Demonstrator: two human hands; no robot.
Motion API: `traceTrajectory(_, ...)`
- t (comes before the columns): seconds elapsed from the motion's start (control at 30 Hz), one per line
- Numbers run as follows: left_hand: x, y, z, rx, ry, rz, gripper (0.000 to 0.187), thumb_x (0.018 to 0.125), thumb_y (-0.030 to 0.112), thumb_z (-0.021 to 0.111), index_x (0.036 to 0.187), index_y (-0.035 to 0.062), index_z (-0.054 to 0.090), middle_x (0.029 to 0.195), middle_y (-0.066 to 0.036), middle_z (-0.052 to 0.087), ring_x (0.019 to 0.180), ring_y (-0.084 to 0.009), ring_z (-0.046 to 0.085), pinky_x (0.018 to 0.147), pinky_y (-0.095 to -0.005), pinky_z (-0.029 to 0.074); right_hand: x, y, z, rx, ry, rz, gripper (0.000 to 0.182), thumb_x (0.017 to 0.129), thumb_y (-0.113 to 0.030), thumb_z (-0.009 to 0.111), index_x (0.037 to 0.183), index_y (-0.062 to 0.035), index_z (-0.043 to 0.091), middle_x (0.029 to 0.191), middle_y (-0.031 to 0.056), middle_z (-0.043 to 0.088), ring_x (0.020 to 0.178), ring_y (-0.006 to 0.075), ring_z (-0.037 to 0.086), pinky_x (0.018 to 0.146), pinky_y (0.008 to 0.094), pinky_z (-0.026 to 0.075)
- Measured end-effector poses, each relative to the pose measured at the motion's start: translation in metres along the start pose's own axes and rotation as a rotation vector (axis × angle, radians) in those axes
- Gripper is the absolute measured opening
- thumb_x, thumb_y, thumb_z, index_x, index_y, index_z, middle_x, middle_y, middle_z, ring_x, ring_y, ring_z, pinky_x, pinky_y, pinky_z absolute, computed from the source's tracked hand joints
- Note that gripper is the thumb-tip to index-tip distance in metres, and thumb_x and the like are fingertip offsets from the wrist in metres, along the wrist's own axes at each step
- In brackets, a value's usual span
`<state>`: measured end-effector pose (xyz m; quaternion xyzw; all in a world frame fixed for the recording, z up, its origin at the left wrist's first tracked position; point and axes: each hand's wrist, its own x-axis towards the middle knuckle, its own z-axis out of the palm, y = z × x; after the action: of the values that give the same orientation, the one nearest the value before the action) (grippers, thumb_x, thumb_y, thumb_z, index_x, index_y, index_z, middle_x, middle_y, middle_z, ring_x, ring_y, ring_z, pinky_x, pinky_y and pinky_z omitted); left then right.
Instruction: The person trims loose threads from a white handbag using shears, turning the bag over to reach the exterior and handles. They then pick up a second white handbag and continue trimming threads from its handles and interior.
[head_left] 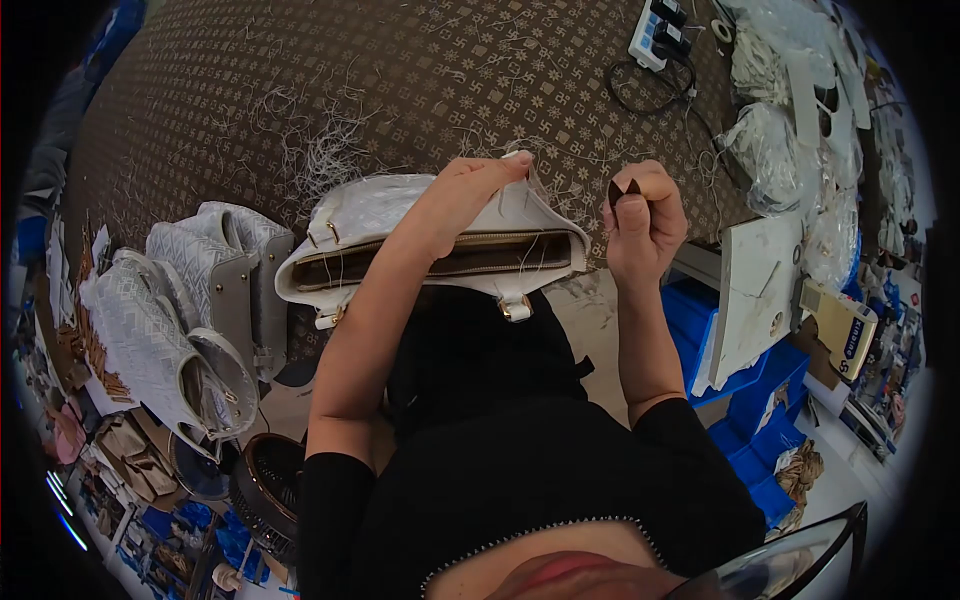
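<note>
A white handbag (400,205) with an open, gold-toothed zipper lies at the table's near edge, its opening facing me. My left hand (465,200) reaches across the bag and pinches its upper right part near the handle or side. To the right of the bag, my right hand (645,220) is raised and closed around a small dark tool with two pointed tips (624,190). The tool does not touch the bag. Loose threads hang over the zipper opening.
Cut threads (325,150) lie on the brown patterned table (420,60). More handbags (205,270) stand at the left, above a fan (270,485). A power strip (655,35), plastic-wrapped pieces (765,155) and blue bins (690,320) are at the right.
</note>
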<state>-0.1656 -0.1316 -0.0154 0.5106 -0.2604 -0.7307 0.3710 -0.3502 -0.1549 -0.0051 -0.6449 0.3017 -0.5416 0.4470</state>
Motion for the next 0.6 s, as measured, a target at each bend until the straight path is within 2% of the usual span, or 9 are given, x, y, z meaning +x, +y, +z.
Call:
traceTrajectory(0.07, 0.001, 0.001, -0.002, 0.063, 0.029, -0.023, 0.038, 0.086, 0.037, 0.054, 0.081, 0.0008, 0.066, 0.065, 0.003, 0.052, 0.064, -0.0054, 0.043, 0.064, -0.022, 0.037, -0.003, -0.004, -0.003, -0.059, -0.054, 0.218, 0.007, 0.079, -0.006, 0.061, 0.08, -0.0012, 0.056, 0.071, 0.0002, 0.049, 0.061, 0.0065, 0.042, 0.054, 0.0195, 0.032)
traceTrajectory(0.1, 0.002, -0.001, -0.003, 0.058, 0.031, -0.023, 0.038, 0.086, 0.037, 0.054, 0.081, 0.0008, 0.066, 0.065, 0.003, 0.052, 0.064, -0.0054, 0.043, 0.064, -0.022, 0.037, -0.005, -0.006, -0.005, -0.06, -0.06, 0.221, 0.007, 0.079, -0.006, 0.061, 0.08, -0.0012, 0.056, 0.071, 0.0002, 0.049, 0.061, 0.0065, 0.042, 0.054, 0.0195, 0.032)
traceTrajectory(0.17, 0.006, -0.007, -0.005, 0.048, 0.002, -0.038, 0.038, 0.087, 0.039, 0.05, 0.08, 0.0049, 0.066, 0.067, 0.002, 0.058, 0.058, -0.0042, 0.048, 0.055, -0.0194, 0.036, -0.009, -0.01, -0.008, -0.235, -0.236, 0.367, 0.008, 0.078, -0.008, 0.064, 0.077, -0.0014, 0.059, 0.068, -0.0003, 0.049, 0.059, 0.0058, 0.043, 0.052, 0.0204, 0.033)
traceTrajectory(0.2, 0.005, -0.007, -0.004, 0.048, 0.001, -0.043, 0.038, 0.087, 0.039, 0.05, 0.08, 0.0049, 0.066, 0.067, 0.002, 0.058, 0.058, -0.0042, 0.048, 0.055, -0.0194, 0.036, -0.01, -0.008, -0.008, -0.235, -0.234, 0.371, 0.008, 0.078, -0.008, 0.064, 0.077, -0.0014, 0.059, 0.068, -0.0003, 0.049, 0.059, 0.0058, 0.043, 0.052, 0.0204, 0.033)
traceTrajectory(0.27, 0.004, -0.003, -0.001, 0.011, 0.043, -0.026, 0.04, 0.083, 0.04, 0.055, 0.076, 0.0016, 0.064, 0.067, 0.003, 0.05, 0.065, -0.006, 0.039, 0.063, -0.0223, 0.034, -0.012, -0.002, -0.008, -0.319, -0.31, 0.439, 0.009, 0.076, -0.009, 0.066, 0.075, -0.0013, 0.061, 0.066, -0.0005, 0.049, 0.057, 0.006, 0.044, 0.051, 0.0214, 0.034)
traceTrajectory(0.4, 0.006, -0.009, -0.005, -0.012, 0.032, -0.019, 0.04, 0.083, 0.041, 0.056, 0.074, 0.0018, 0.062, 0.068, 0.003, 0.048, 0.066, -0.0065, 0.038, 0.063, -0.0225, 0.033, -0.008, -0.001, -0.005, -0.333, -0.308, 0.44, 0.01, 0.075, -0.009, 0.066, 0.074, -0.001, 0.061, 0.066, 0.0002, 0.049, 0.058, 0.0069, 0.045, 0.052, 0.0214, 0.035)
traceTrajectory(0.47, 0.007, -0.012, -0.006, -0.001, 0.03, -0.003, 0.04, 0.083, 0.04, 0.056, 0.072, 0.0025, 0.06, 0.066, 0.003, 0.046, 0.065, -0.0066, 0.037, 0.062, -0.0225, 0.032, -0.007, 0.0, -0.007, -0.324, -0.34, 0.444, 0.009, 0.076, -0.009, 0.065, 0.074, -0.0018, 0.059, 0.067, -0.0007, 0.05, 0.061, 0.0053, 0.044, 0.053, 0.0201, 0.032)
traceTrajectory(0.6, 0.004, -0.007, -0.005, 0.06, 0.034, -0.004, 0.039, 0.083, 0.04, 0.056, 0.071, 0.0033, 0.06, 0.065, 0.004, 0.043, 0.064, -0.0064, 0.036, 0.062, -0.0224, 0.032, -0.007, 0.001, -0.009, -0.319, -0.355, 0.479, 0.01, 0.075, -0.009, 0.065, 0.073, -0.002, 0.059, 0.067, -0.0008, 0.05, 0.061, 0.0054, 0.043, 0.053, 0.02, 0.032)
